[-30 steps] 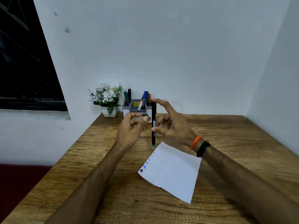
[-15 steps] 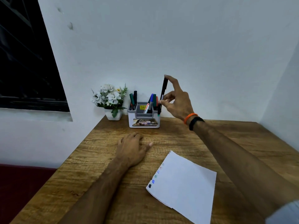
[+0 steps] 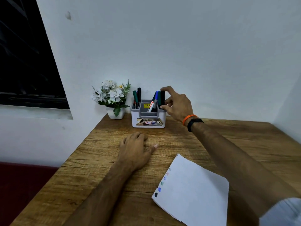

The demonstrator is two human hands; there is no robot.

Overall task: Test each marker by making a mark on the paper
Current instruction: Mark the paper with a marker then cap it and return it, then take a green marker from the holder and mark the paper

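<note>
A white and grey pen holder stands at the back of the wooden desk and holds several markers. My right hand reaches to its right side, fingers pinched on a black marker that stands upright in the right compartment. My left hand lies flat on the desk with nothing in it, palm down, in front of the holder. A white sheet of paper lies near the front right, with several small coloured marks along its left edge.
A small white pot of artificial white flowers sits left of the holder against the wall. A dark window is at the left. The desk's left edge drops to a dark red surface.
My right hand carried the black marker from above the paper up to the holder and lowered it into the right compartment. My left hand dropped flat onto the desk.
</note>
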